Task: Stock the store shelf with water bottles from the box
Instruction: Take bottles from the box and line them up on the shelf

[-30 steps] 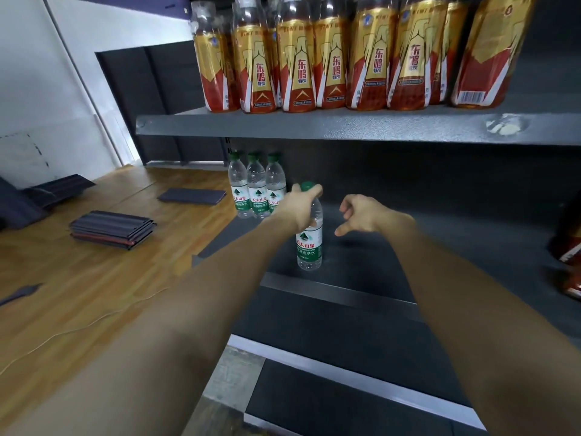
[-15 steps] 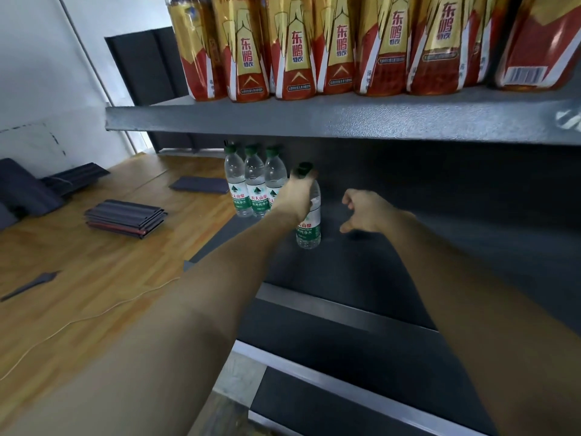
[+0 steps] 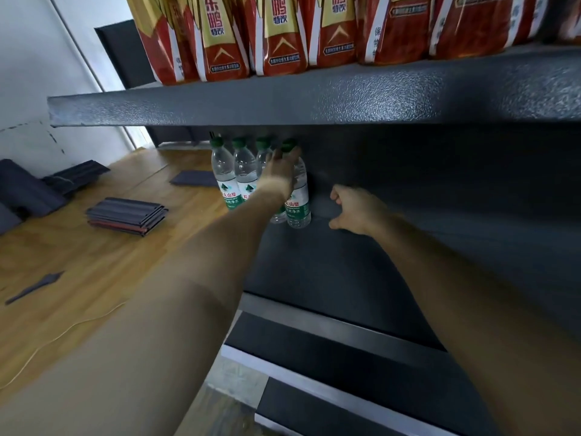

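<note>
A small clear plastic water bottle (image 3: 299, 196) with a green screw cap and a white and green label stands upright on a dark grey shelf (image 3: 361, 265), far back at its left end. The left hand (image 3: 279, 171) reaches in and wraps its fingers round the bottle's shoulder, just under the cap. Touching it on the left, three matching bottles (image 3: 234, 177) stand upright in a row, each with a rounded, tapering shoulder, a straight body and water showing through the plastic. The right hand (image 3: 353, 209) hovers just to the right of the held bottle, apart from it, fingers loosely curled with nothing in them. The shelf is painted metal with a fine pebbled texture and a paler flat front lip. Above it, a second shelf (image 3: 314, 99) of the same grainy grey metal carries a row of drink bottles (image 3: 276, 36) in glossy red and gold wrappers. To the left lies a smooth wooden floor (image 3: 78, 262) with a stack of flat dark panels (image 3: 127, 214).
</note>
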Tool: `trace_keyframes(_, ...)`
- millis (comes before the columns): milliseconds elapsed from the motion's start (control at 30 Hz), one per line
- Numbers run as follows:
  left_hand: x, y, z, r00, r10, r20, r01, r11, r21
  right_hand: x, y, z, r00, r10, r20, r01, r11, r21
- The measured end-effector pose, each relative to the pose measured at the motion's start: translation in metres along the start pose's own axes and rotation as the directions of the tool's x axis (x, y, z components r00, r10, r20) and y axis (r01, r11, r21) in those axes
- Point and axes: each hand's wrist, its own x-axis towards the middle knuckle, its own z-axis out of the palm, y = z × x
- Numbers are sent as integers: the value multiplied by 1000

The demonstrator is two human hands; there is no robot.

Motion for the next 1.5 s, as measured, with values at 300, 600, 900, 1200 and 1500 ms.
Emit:
trace_keyframes(300,-27,0,-9,985,27,172,-66,972,227,-16,-4,0,1000,23,16,-22,999,-47)
trace_keyframes(600,-145,-35,-57,961,27,275,-107,954,280,-68,-50,14,997,67,28,-64,994,-93)
trace_keyframes(900,-265,-84,-68,930,32,367,-124,965,229,-163,-137,72,991,82,107,-73,994,-81)
trace_keyframes(1200,-402,-129,24,801,46,596,-145,982,119,-269,-144,211,900,256,352,-233,967,-107)
trace_keyframes(1500,-553,-159,148,629,-10,778,-64,996,64,-347,-112,395,757,252,603,-243,965,-99)
